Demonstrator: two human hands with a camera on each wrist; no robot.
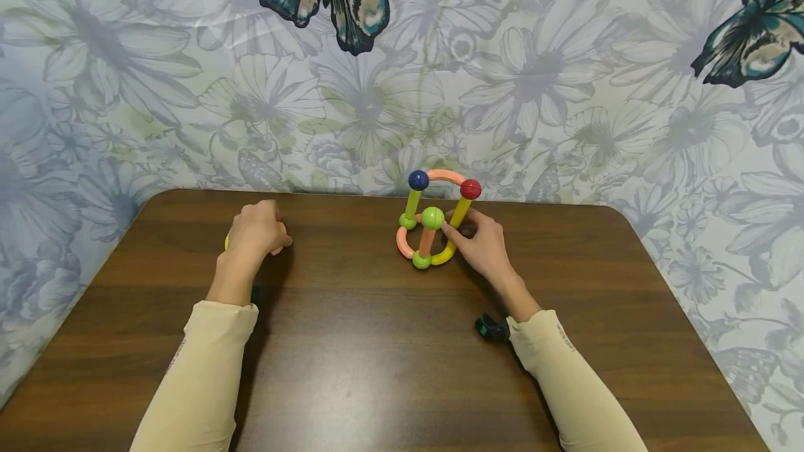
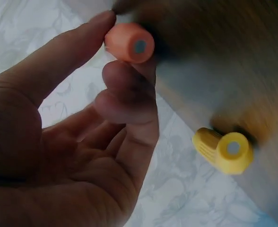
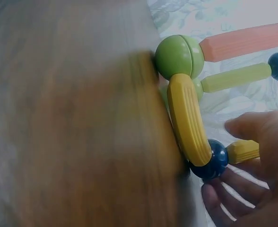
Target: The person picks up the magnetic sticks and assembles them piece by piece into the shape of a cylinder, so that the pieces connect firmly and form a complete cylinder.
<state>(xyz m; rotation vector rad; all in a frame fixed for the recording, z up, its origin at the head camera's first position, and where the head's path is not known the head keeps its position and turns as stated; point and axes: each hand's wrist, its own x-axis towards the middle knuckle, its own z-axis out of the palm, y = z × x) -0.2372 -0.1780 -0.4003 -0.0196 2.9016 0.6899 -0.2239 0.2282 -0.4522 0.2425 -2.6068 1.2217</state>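
My left hand (image 1: pixel 254 232) is at the left of the table, pinching an orange magnetic stick (image 2: pixel 129 42) between thumb and fingertips; the head view hides that stick. Apart from those fingers lies a yellow curved stick (image 2: pixel 236 153). A framework of magnetic sticks and balls stands toward the back: green balls (image 1: pixel 433 218), a dark blue ball (image 1: pixel 419 180), a red ball (image 1: pixel 470 189) and an orange arc (image 1: pixel 446 175) on top. Its right side is held by my right hand (image 1: pixel 484 246), thumb and fingers around the yellow upright stick (image 3: pixel 243 151), just above a blue ball (image 3: pixel 212 161).
The brown wooden table (image 1: pixel 352 368) ends at a wall covering (image 1: pixel 377 103) with flowers and butterflies, close behind the framework. A dark wrist device (image 1: pixel 492 328) sits at my right cuff.
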